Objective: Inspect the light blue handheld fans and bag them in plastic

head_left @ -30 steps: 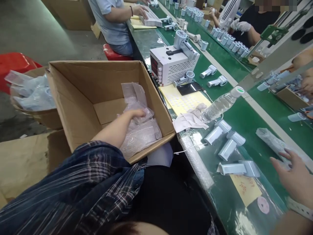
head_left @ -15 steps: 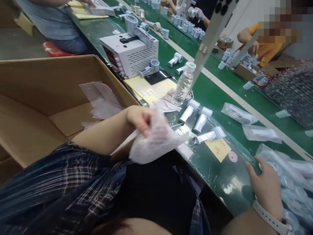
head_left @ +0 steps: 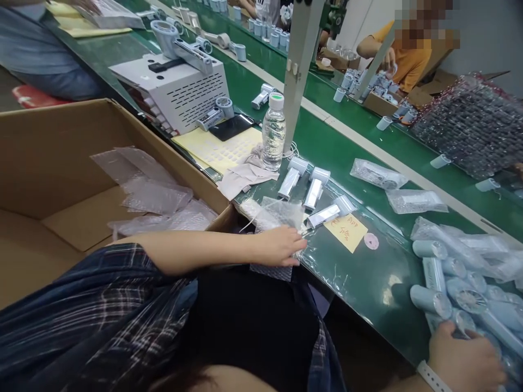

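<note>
My left hand [head_left: 281,246] lies palm down at the table edge, fingers stretched out over clear bubble-wrap bags [head_left: 281,212]. Its fingertips touch the plastic. At the lower right, my right hand [head_left: 466,356] is at a pile of light blue tube-shaped devices [head_left: 435,275]. Thumb and fingers curl round the end of one light blue device [head_left: 462,321]; some fingers are hidden. Beyond my left hand lie three silver-grey handled devices [head_left: 314,190], beside a yellow note [head_left: 347,233] with handwriting and a round pink sticker [head_left: 371,241].
An open cardboard box [head_left: 61,130] at left holds more bubble-wrap bags. A water bottle [head_left: 273,133], grey cloth [head_left: 245,177], phone [head_left: 231,127] and white machine [head_left: 192,92] stand along the table. Bagged devices [head_left: 378,174] lie on the green belt. A metal post [head_left: 300,71] rises behind the bottle. Co-workers sit beyond.
My left hand has lowered the bubble-wrap bag to the table edge and lies over it. My right hand has moved from the bare tabletop onto the light blue pile. The view has shifted right.
</note>
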### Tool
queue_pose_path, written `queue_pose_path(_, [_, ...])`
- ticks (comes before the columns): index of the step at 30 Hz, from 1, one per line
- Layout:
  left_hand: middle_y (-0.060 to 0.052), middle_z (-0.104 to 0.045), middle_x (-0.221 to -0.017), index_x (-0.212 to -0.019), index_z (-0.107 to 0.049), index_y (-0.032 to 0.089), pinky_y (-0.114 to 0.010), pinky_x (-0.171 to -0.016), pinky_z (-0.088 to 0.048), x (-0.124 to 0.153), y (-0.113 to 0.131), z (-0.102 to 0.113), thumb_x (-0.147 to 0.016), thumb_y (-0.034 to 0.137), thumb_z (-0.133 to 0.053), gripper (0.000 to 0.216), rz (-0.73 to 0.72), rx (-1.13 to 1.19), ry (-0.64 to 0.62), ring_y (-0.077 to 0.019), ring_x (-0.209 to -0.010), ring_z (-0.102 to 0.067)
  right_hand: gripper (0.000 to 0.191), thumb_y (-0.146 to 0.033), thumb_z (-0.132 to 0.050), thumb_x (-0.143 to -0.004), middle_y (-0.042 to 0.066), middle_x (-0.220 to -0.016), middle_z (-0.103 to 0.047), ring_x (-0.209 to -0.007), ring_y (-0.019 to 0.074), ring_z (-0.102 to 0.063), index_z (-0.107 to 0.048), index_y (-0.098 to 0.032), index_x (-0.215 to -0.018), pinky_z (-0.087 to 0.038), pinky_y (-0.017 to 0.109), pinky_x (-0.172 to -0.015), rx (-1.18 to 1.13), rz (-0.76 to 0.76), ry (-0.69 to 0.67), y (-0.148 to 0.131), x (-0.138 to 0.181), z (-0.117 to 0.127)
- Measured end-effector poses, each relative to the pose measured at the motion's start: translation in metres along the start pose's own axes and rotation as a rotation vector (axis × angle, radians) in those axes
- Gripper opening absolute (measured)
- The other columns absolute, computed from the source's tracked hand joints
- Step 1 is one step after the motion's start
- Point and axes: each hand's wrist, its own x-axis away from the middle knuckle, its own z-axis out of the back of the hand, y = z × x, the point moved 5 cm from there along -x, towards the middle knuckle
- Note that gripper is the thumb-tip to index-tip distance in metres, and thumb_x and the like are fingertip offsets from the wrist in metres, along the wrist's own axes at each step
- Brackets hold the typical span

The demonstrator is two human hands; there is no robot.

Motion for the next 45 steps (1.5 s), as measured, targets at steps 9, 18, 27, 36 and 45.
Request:
queue_pose_path(9, [-0.029, -0.053, -0.147, -0.125, -0.061, 0.006, -0.055, -0.116, -0.032, 0.026, 0.008, -0.013, -0.079, 0.069, -0.071, 0.079, 0.110, -0.103, -0.043, -0.0419, -0.141, -0.045, 0.087, -0.067, -0.062, -0.069, 0.026, -0.090, -0.063, -0.078, 0.0432, -0.059, -0.052, -0.024, -0.144, -0.036, 0.049, -0.065, -0.016, -0.098, -0.415, -0.034, 0.029, 0.008])
queue_pose_path(18, [-0.022, -0.069, -0.117, -0.109, -0.069, 0.005, -0.042, -0.087, -0.051, -0.007, 0.023, 0.001, -0.095, 0.021, -0.056, 0.025, 0.149, -0.167, -0.032, -0.0315, -0.106, -0.066, 0.081, -0.065, -0.052, -0.079, 0.020, -0.120, -0.071, -0.105, 0.0385, -0.068, -0.057, -0.013, -0.141, -0.052, 0.047, -0.087, -0.397, 0.084, -0.645, -0.096, 0.064, 0.000])
queue_pose_path(27, [0.002, -0.061, -0.071, -0.120, -0.062, 0.017, -0.023, -0.061, -0.047, -0.019, -0.031, -0.002, -0.088, 0.017, -0.058, 0.032, 0.493, 1.014, -0.200, -0.0147, -0.064, -0.060, 0.040, -0.053, -0.057, -0.096, 0.012, -0.102, -0.072, -0.094, 0.0276, -0.068, -0.071, -0.019, -0.112, -0.056, 0.040, -0.083, -0.802, 0.717, -0.555, -0.195, 0.154, 0.000])
queue_pose_path(36, [-0.002, -0.068, -0.089, -0.142, -0.049, 0.024, -0.026, -0.065, -0.041, -0.019, -0.036, 0.035, -0.097, 0.016, -0.046, 0.046, 0.521, 0.526, -0.032, -0.0181, -0.076, -0.063, 0.044, -0.049, -0.040, -0.106, 0.009, -0.089, -0.065, -0.078, 0.0241, -0.064, -0.061, -0.016, -0.126, -0.052, 0.033, -0.067, -0.514, 0.980, -0.364, -0.212, 0.167, -0.006])
queue_pose_path(45, [-0.003, -0.060, -0.078, -0.134, -0.058, 0.029, -0.031, -0.047, -0.024, -0.009, 0.031, 0.064, -0.098, 0.008, -0.043, 0.044, -0.055, -0.098, 0.147, -0.0175, -0.067, -0.055, 0.047, -0.059, -0.047, -0.100, 0.011, -0.089, -0.073, -0.078, 0.0261, -0.067, -0.070, -0.018, -0.104, -0.054, 0.035, -0.068, -0.648, 0.928, -0.529, -0.228, 0.152, 0.008])
